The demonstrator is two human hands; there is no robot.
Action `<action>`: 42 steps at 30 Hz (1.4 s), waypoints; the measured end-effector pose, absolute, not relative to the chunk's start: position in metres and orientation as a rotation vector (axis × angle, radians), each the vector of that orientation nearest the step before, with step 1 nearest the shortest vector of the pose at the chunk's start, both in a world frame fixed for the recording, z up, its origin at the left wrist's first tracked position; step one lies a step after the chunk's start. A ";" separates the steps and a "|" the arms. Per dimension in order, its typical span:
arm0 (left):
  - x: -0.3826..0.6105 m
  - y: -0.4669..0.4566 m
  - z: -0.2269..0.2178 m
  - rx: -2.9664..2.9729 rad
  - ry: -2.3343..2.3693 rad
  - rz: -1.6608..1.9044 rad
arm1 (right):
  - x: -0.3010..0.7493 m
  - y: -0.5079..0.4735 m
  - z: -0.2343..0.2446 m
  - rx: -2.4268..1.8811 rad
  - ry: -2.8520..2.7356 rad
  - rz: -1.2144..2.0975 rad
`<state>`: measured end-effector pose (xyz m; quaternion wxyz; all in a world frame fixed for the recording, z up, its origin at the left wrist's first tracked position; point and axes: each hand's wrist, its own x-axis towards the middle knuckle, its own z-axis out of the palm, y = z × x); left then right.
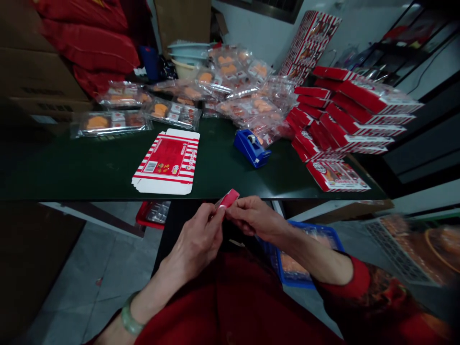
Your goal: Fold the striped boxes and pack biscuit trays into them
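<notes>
My left hand (196, 238) and my right hand (255, 219) meet in front of me, pinching a small red card piece (228, 198) between their fingertips. Both hands are just below the near edge of a dark green table (89, 172). Beyond them on the table lies a flat, unfolded red-and-white striped carton blank (167, 160). A blue tape dispenser (252, 148) stands to its right. Neither hand touches the blank or the dispenser. Fingers hide most of the red piece.
Sealed plastic packs of orange food (111, 120) are heaped along the table's back. Stacks of red-and-white boxes (345, 120) rise at the right. A blue crate (305, 254) sits below my right arm, a red tray (153, 213) is left of me, and cardboard cartons (36, 62) stand at far left.
</notes>
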<state>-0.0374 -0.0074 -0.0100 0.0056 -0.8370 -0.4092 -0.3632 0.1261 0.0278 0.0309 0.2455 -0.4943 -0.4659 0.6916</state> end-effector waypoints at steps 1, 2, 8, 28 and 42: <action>-0.038 -0.007 -0.010 -2.597 -1.298 -1.154 | 0.125 0.028 0.029 -1.351 -1.280 1.866; -0.038 -0.006 -0.011 -2.570 -1.321 -1.167 | 0.124 0.027 0.027 -1.359 -1.281 1.848; -0.040 -0.003 -0.014 -2.498 -1.364 -1.223 | 0.120 0.027 0.021 -1.315 -1.022 2.056; -0.065 -0.032 -0.009 -2.460 -1.471 -1.732 | 0.116 -0.011 -0.037 -1.029 -0.573 2.291; -0.009 -0.039 0.013 -3.121 -0.832 -1.485 | 0.197 -0.054 0.000 -1.160 -0.114 2.314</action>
